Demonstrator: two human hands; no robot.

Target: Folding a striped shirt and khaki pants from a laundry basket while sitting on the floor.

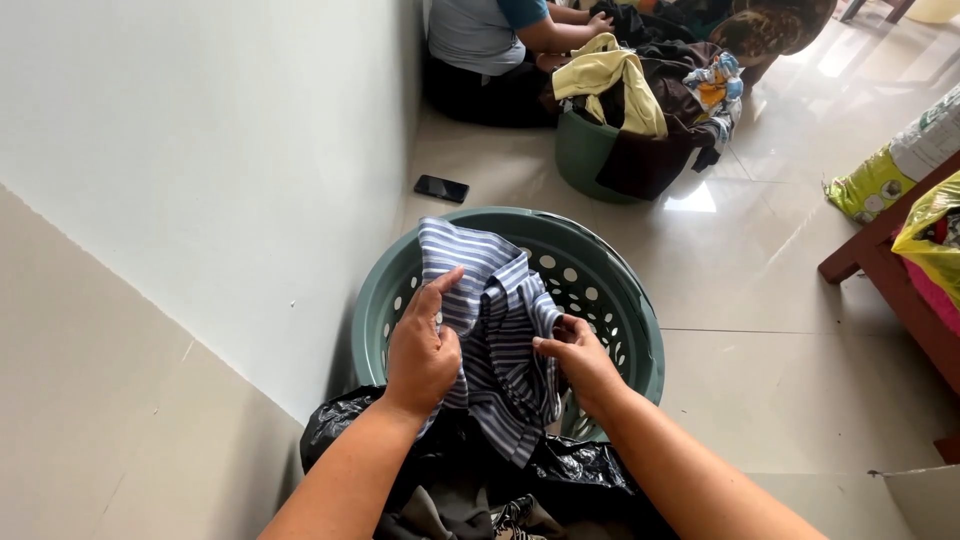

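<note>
Glossy pale floor tiles [760,300] are reflecting window light, and a plain white wall [200,150] is running down the left side, leaving open floor to the right as far as a dark wooden furniture leg [880,260]. A round green plastic basket [630,300] with perforated walls is sitting on the floor just beside the wall, its rim clear on the far and right sides. The left hand [422,350] is closing its grip on a soft, crumpled blue-and-white striped shirt [500,340], thumb pressing on the upper fold, while the right hand [580,362] is pinching the shirt's right edge with a closed grip. The shirt is hanging over the basket's near side, above a crinkled black plastic bag [570,465]. A dark phone [441,188] is lying flat on the tiles near the wall. Further back, a second green basket [585,150] is overflowing with yellow and dark clothes, and another person [480,40] is sitting beside it
</note>
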